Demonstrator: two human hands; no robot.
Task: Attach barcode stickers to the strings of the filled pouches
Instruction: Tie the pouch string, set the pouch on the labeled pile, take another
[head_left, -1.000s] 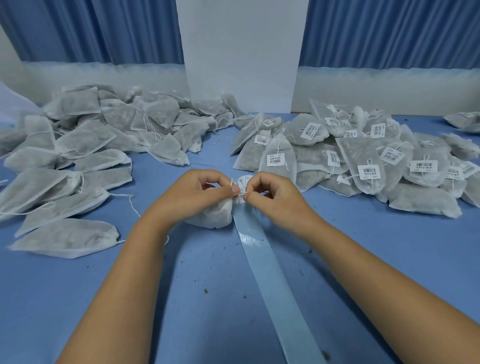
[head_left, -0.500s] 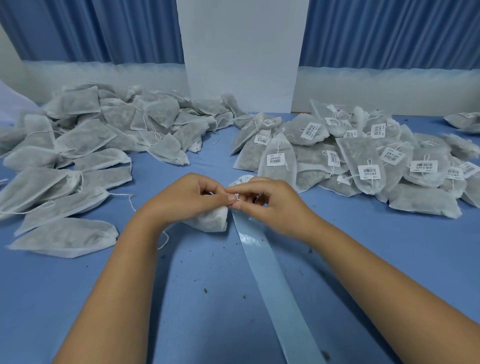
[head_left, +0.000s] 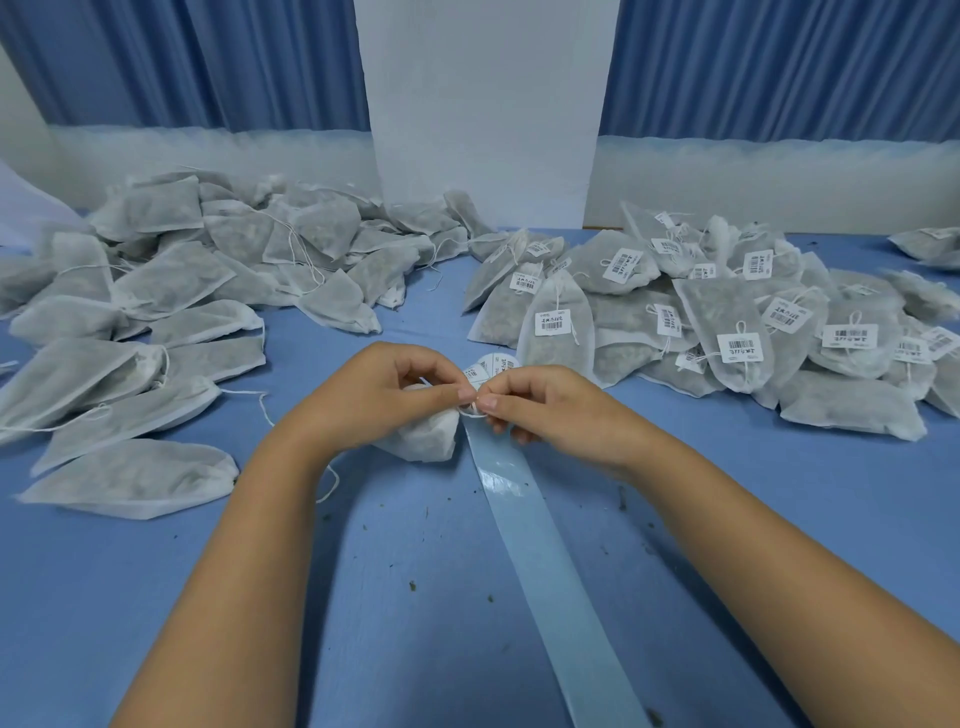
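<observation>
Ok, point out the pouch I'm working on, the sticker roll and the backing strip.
pouch (head_left: 423, 441), head view, lower body.
sticker roll (head_left: 496, 361), head view, top edge.
backing strip (head_left: 545, 561), head view, mid-length.

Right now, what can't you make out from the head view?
Head view:
- white pouch string: mostly covered by the left hand and right hand pinching it; sticker attachment unseen.
- white barcode labels on right pile: print too small.
- pale blue backing strip: cut off by bottom edge.
</observation>
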